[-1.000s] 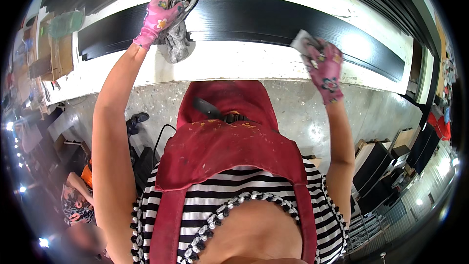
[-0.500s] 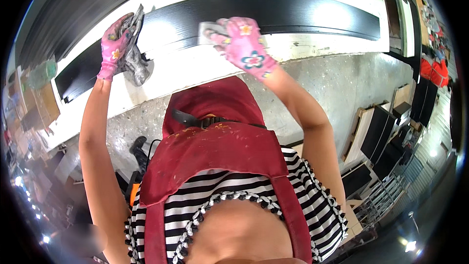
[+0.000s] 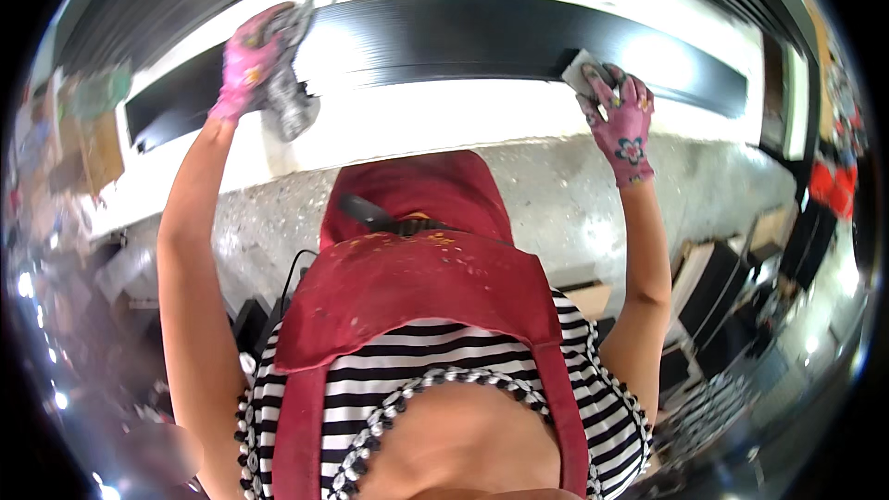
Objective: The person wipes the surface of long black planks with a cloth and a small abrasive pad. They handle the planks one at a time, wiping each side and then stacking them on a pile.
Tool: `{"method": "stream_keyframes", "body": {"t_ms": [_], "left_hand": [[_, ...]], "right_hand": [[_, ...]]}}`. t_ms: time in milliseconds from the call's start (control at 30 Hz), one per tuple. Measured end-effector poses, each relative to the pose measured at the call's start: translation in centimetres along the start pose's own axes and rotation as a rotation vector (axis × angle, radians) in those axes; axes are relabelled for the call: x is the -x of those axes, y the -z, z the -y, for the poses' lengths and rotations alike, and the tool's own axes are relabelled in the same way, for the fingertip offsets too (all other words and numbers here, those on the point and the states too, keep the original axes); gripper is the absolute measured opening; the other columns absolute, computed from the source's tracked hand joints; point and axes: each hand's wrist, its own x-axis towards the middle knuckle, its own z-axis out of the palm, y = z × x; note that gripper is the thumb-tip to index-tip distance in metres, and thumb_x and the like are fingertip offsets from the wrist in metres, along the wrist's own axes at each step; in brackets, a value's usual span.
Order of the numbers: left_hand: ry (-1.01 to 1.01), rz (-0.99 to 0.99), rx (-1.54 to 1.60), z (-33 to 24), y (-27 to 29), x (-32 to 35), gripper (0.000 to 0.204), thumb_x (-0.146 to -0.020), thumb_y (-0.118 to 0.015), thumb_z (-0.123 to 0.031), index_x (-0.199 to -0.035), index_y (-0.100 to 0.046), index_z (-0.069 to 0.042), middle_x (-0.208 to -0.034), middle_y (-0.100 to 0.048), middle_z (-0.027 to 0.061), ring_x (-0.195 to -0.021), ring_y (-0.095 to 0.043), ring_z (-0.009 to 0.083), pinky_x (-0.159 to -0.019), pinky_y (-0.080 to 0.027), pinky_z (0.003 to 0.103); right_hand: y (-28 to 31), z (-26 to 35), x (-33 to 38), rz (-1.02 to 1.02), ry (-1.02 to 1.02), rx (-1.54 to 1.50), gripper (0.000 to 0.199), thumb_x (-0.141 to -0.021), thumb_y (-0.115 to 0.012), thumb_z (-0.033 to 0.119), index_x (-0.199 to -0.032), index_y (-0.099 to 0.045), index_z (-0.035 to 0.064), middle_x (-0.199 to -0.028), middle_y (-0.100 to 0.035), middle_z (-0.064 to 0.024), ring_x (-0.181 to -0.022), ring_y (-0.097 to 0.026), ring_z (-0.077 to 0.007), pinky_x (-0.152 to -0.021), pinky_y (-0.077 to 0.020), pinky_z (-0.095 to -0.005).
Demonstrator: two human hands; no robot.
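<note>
A long black panel [image 3: 444, 37] lies across a white work surface [image 3: 435, 120] in front of me. My left hand [image 3: 248, 65], in a pink glove, grips a bunched grey rag [image 3: 289, 83] at the panel's left part. My right hand [image 3: 622, 122], in a pink flowered glove, presses a small pale grey pad [image 3: 582, 72] against the panel's lower edge, right of centre. Both arms reach up from the lower edge.
My red apron [image 3: 417, 287] and striped top fill the middle. Below the white surface is a speckled concrete floor [image 3: 556, 194]. Dark boards and boxes [image 3: 722, 287] stand at the right, cluttered items [image 3: 83, 130] at the left.
My right hand with the pad has slid to the right along the panel. My left hand with the rag stays near the panel's left part. The view has swung.
</note>
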Motion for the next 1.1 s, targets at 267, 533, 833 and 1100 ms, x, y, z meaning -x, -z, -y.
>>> {"method": "stream_keyframes", "body": {"t_ms": [267,533,833,1100], "left_hand": [[-0.186,-0.012,-0.282,0.5,0.4,-0.1,0.042,-0.085,-0.066,-0.011,-0.127,-0.062,-0.016,-0.115,-0.068,0.0091,-0.106,-0.064,0.0260,-0.098,-0.048,0.034],[-0.176,-0.015,0.151,1.3,4.7,2.7,0.039,-0.090,-0.057,-0.004,-0.128,-0.063,-0.014,-0.121,-0.065,0.0052,-0.107,-0.060,0.0145,-0.094,-0.048,0.027],[0.000,0.014,-0.075,15.3,30.2,13.1,0.084,-0.072,-0.071,-0.015,-0.146,-0.035,0.000,-0.138,-0.053,0.0147,-0.127,-0.052,0.0230,-0.109,-0.039,0.036],[0.149,0.205,0.497,15.1,29.8,11.4,0.090,-0.074,-0.070,-0.011,-0.151,-0.024,0.001,-0.148,-0.044,0.0121,-0.123,-0.048,0.0137,-0.088,-0.048,0.024]], "right_hand": [[-2.7,16.4,-9.0,-0.054,0.427,-0.142,0.031,-0.075,-0.068,0.031,-0.106,-0.067,0.0252,-0.119,-0.058,-0.0032,-0.108,-0.055,-0.0242,-0.092,-0.0408,-0.0453],[-2.8,24.8,-14.0,0.063,0.634,-0.255,0.047,-0.078,-0.068,0.032,-0.124,-0.063,0.0240,-0.125,-0.057,-0.0089,-0.114,-0.053,-0.0281,-0.095,-0.0409,-0.0468],[-0.5,20.5,-11.8,0.152,0.526,-0.066,0.051,-0.069,-0.077,0.024,-0.118,-0.067,0.0233,-0.117,-0.058,-0.0083,-0.107,-0.054,-0.0287,-0.094,-0.0396,-0.0464],[-3.2,33.8,-17.5,0.094,0.704,-0.140,0.042,-0.075,-0.071,0.028,-0.117,-0.065,0.0231,-0.117,-0.059,-0.0086,-0.106,-0.056,-0.0281,-0.094,-0.0403,-0.0469]]}}
